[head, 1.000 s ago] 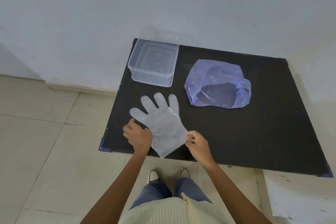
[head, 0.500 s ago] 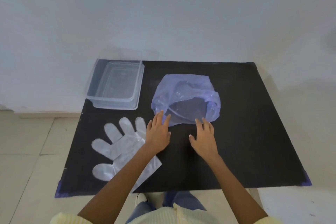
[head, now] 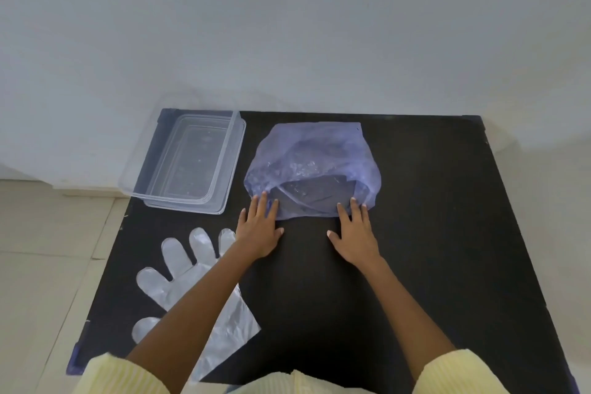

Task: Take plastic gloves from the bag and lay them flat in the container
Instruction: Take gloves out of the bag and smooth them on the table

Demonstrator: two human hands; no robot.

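Observation:
A translucent purple bag [head: 311, 166] lies at the middle back of the black table [head: 447, 233], its mouth facing me. My left hand [head: 259, 230] rests flat with fingertips touching the left side of the bag's mouth. At the right side of the mouth, my right hand [head: 355, 235] lies flat with fingertips on the rim. Neither hand holds anything. A clear plastic glove [head: 192, 272] is spread flat on the table at the front left, partly under my left forearm. The clear rectangular container [head: 188, 160] stands at the back left corner with nothing in it.
A white wall rises right behind the table. Pale floor tiles [head: 48, 265] show to the left. The container hangs slightly over the table's left edge. Blue tape marks the table corners.
Both hands let go of the glove, which stays flat at the front left, and moved forward to the bag's mouth. My head came closer, over the table.

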